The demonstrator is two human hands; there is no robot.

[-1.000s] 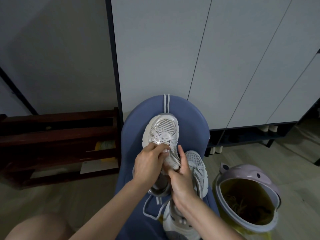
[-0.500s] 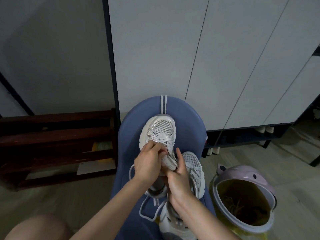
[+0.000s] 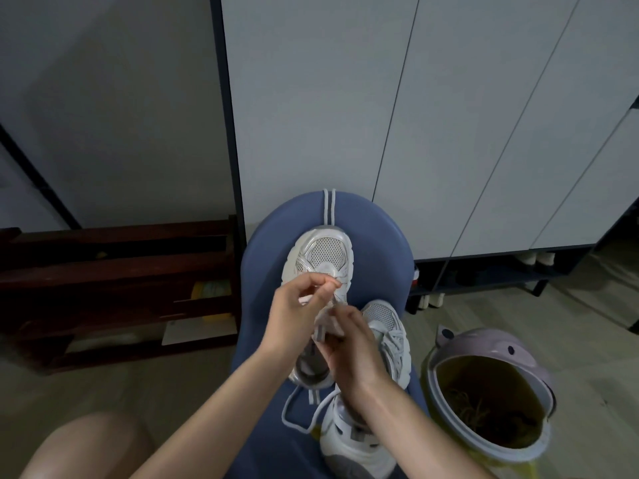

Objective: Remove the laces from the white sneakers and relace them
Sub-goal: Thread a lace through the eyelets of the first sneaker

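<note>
Sneaker under both hands, left hand pinching lace (right hand gripping tongue)

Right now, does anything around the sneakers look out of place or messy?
Only mildly: a loose lace trails off the left sneaker across the blue seat and under the second sneaker.
</note>
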